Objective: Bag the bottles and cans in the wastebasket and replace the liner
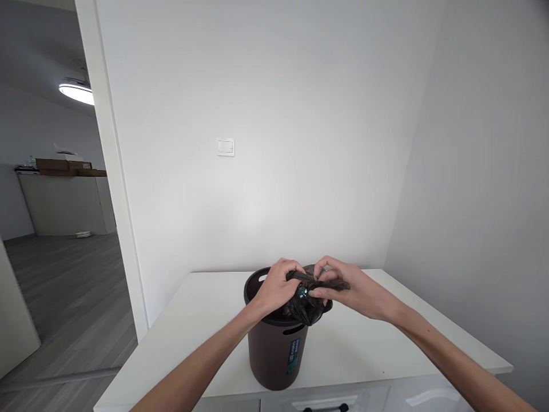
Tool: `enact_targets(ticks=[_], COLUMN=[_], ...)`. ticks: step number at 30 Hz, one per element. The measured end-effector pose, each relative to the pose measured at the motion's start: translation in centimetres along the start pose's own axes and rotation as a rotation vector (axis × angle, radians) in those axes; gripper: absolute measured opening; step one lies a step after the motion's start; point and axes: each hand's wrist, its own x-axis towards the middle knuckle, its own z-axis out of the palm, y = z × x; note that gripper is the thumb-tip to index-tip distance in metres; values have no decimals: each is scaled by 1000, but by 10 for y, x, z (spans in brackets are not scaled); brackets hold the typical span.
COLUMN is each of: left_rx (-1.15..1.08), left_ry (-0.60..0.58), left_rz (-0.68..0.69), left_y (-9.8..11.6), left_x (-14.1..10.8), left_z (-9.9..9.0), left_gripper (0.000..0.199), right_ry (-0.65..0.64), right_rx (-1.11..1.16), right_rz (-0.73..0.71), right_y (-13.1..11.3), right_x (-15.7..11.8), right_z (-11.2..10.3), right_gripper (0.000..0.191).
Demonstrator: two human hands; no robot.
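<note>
A dark brown trash can with a teal label stands upright on a white cabinet top. Over the right side of its rim bunches a black plastic garbage bag. My left hand pinches one twisted end of the bag above the can's opening. Opposite it, my right hand grips the other end between thumb and fingers. Something shiny and greenish shows in a gap of the bag between my hands; I cannot make out what it is.
The white cabinet has a front edge close to the can and a black handle below. A wall with a light switch rises behind. To the left, a doorway opens on a room with cardboard boxes on a counter.
</note>
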Motion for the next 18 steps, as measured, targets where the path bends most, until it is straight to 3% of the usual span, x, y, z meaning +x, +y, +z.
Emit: enact_targets(ticks=[4,8,11,14,18], left_rx=[17,83,94,-35,-287], left_ry=[96,97,100,199,149], left_rz=[-69,-15,-9,-161,-272], left_y=[3,17,22,23,25], left_x=[-8,-20,-26,-27,-22], left_z=[-5,-11,-15,-19,-20], left_gripper=[14,9,20,40,49], right_ry=[173,413,542,660,792], right_rx=[-224,-483,-601,-693,-791], right_rz=[-76,-184,-412,-603,-635], right_y=[13,29,37,38,29], right_x=[5,16,25,35,46], right_z=[17,33,43,50,58], right_gripper=[18,4,6,11,14])
